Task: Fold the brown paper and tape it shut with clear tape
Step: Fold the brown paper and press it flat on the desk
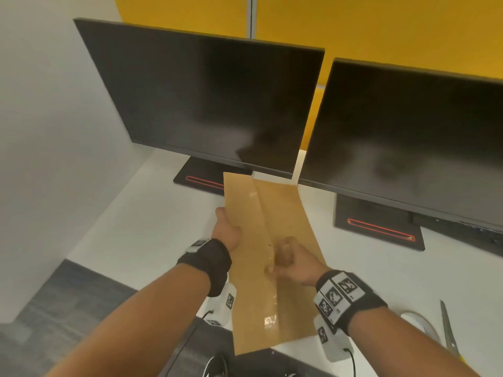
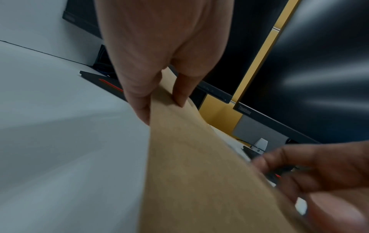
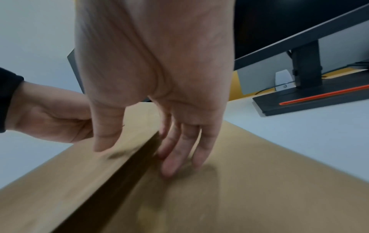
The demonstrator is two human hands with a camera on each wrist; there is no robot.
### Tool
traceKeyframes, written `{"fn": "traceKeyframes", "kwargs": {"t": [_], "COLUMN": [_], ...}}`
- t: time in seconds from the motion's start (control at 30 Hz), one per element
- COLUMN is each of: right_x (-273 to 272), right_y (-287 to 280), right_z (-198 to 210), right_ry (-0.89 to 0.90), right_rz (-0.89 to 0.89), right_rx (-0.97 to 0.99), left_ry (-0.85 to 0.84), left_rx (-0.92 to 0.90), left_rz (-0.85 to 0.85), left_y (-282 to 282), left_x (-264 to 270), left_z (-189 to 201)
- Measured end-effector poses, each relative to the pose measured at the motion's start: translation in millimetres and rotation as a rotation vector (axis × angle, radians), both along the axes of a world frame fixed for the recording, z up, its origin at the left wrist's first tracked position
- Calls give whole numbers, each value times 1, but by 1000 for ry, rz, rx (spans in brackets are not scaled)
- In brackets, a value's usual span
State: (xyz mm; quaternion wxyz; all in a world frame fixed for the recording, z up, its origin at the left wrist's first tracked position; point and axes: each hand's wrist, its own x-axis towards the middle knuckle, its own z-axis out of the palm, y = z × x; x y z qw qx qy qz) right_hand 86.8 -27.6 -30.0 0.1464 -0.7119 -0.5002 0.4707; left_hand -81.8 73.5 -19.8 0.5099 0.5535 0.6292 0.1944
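The brown paper [image 1: 288, 221] lies lengthwise on the white desk [image 1: 152, 213], its left flap folded over the right half along a middle seam. A glossy strip of clear tape [image 1: 270, 319] covers the near part of that seam. My left hand [image 1: 227, 227] pinches the paper's left edge [image 2: 189, 173], thumb on top, and lifts it slightly off the desk. My right hand [image 1: 283, 254] rests on the seam. Its thumb [image 3: 105, 138] lies on the raised flap and its straight fingers [image 3: 173, 160] press the lower layer [image 3: 259, 173] beside the flap's edge.
Two dark monitors [image 1: 204, 99] [image 1: 408, 137] stand close behind the paper, their black bases [image 1: 201, 178] [image 1: 378, 227] on the desk. A tape roll [image 1: 420, 322] and scissors [image 1: 449, 336] lie at the near right. The paper's near end overhangs the desk edge.
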Motion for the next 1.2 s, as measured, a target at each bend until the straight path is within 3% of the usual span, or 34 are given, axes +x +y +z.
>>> {"fn": "traceKeyframes", "kwargs": {"t": [0.13, 0.33, 0.47, 0.57, 0.73, 1.03, 1.2], "right_x": [-2, -17, -38, -46, -30, 48, 80], "right_y": [16, 51, 77, 86, 80, 34, 5], "right_z": [20, 43, 58, 63, 73, 60, 43], "right_ry": [-262, -493, -621, -728, -846, -887, -901], "right_rz": [31, 274, 462, 558, 528, 202, 78], "right_rx": [257, 613, 709, 692, 630, 264, 145], "left_ry": [-7, 100, 149, 217, 247, 688, 768], "left_rx": [21, 72, 135, 205, 269, 539, 651], "left_rz": [-45, -176, -291, -378, -428, -694, -832], "left_y": [-1, -3, -8, -8, -4, -1, -14], "left_x": [-11, -28, -32, -29, -15, 9, 33], "left_z": [9, 18, 29, 34, 38, 19, 8]}}
